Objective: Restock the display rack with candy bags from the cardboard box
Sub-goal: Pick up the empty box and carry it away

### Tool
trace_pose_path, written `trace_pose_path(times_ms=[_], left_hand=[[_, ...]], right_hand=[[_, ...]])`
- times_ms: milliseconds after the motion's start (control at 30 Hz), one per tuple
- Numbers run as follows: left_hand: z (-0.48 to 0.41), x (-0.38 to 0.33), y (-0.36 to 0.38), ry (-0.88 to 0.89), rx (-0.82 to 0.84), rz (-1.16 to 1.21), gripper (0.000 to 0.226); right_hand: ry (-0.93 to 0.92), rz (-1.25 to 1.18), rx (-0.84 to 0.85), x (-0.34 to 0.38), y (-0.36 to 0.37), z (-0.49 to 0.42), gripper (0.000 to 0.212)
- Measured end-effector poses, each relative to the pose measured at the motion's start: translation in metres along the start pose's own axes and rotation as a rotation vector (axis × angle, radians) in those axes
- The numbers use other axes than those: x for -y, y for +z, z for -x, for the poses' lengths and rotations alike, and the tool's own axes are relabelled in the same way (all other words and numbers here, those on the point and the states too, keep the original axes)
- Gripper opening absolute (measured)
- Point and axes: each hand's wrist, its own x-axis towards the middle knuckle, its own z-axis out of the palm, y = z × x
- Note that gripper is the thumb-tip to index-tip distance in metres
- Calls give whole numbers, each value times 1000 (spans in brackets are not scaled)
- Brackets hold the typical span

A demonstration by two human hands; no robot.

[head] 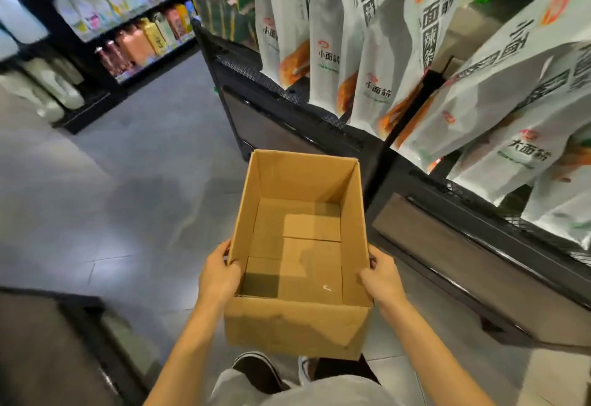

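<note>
**Box at lower centre.** The open box [297, 325] is being held over the grey floor [128, 182], with its bare bottom flaps being exposed to view. Its left wall is being grasped by the left hand [219, 273], thumb inside and fingers outside. Its right wall is being grasped likewise by the right hand [382, 277]. White bags [383, 54] are being displayed hanging on the black rack [287, 108] at upper right, beyond the box. Stocked shelves [105, 22] are being shown at upper left.
</note>
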Motion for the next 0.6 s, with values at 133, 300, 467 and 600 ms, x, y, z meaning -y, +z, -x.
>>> trace_pose_path(times_ms=[133, 300, 467, 600], left_hand=[[-43, -11, 7, 5, 106, -86, 31], [-99, -13, 28, 51, 242, -193, 31], [-157, -8, 64, 73, 410, -280, 36], [-203, 6, 99, 92, 531, -350, 41]], right_hand=[[49, -71, -52, -3, 8, -5, 30], [159, -163, -163, -25, 32, -11, 29], [348, -237, -291, -43, 65, -25, 33], [371, -244, -339, -68, 87, -55, 41]])
